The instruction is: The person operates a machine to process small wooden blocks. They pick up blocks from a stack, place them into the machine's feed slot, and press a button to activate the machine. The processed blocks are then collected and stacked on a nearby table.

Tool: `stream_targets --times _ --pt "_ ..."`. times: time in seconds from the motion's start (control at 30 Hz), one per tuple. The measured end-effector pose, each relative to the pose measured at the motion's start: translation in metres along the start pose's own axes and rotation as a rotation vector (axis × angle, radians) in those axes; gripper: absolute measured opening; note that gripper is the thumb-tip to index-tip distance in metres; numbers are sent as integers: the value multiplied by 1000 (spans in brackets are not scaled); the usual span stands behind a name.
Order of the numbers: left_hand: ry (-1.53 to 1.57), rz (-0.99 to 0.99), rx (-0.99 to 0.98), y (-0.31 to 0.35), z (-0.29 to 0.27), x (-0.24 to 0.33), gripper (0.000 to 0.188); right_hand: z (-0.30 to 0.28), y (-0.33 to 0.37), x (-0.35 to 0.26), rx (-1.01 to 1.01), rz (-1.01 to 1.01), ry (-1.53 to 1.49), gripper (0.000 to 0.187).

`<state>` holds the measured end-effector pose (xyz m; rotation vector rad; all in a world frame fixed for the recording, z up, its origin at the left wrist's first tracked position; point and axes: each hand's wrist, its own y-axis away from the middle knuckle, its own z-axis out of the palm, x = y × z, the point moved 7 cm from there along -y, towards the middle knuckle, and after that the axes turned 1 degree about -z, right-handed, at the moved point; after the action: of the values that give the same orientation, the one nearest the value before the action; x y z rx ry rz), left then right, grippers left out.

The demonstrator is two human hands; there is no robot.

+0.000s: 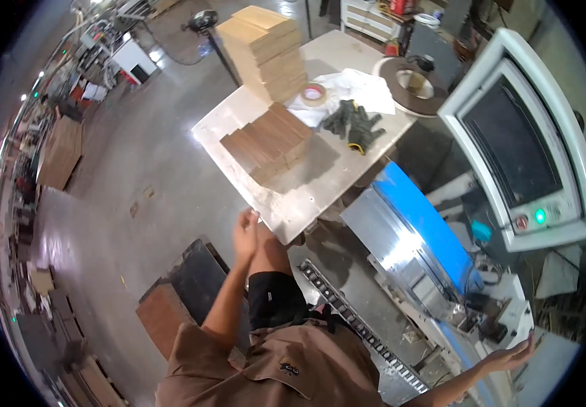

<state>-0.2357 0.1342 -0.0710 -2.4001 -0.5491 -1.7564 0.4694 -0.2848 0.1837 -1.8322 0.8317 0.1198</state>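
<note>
My left hand is beside the near corner of a pale worktable, its fingers loosely bent and somewhat blurred; I see nothing held in it. Whether it touches the table edge I cannot tell. Out to the right, my right hand is open and holds nothing, fingers stretched out beside the machine with a blue cover. On the worktable lie a row of brown boards, a tall stack of lighter boards, a roll of tape and dark work gloves with yellow cuffs.
A control panel with a dark screen and lit green button stands at the right. A roller track runs along the machine's near side. Left of my legs is a dark platform with a brown board stack. Grey floor spreads leftward.
</note>
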Motion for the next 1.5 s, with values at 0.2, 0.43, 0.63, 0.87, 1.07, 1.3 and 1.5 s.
stream_targets --times 0.2,0.43,0.63,0.87,1.07,1.3,1.5 --pt "114 -241 -172 -193 -47 17 101 232 180 -250 -819 425 -839 55" --pt "0 -284 -842 -321 -25 -6 96 349 473 -465 -1910 912 -1175 110" --pt "-101 -357 -860 -344 -24 -26 42 411 589 -540 -1888 1135 -1119 129" --pt "-136 -534 -991 -345 -27 -39 71 418 559 -582 -1775 891 -1022 130" --pt "-70 -502 -945 -309 -17 -27 53 400 548 -576 -1449 973 -985 131" --pt "-136 -624 -678 -208 -59 -95 64 378 537 -514 -1434 956 -1122 95" --pt "252 -316 -642 -112 -4 -58 71 376 503 -463 -1441 894 -1206 71"
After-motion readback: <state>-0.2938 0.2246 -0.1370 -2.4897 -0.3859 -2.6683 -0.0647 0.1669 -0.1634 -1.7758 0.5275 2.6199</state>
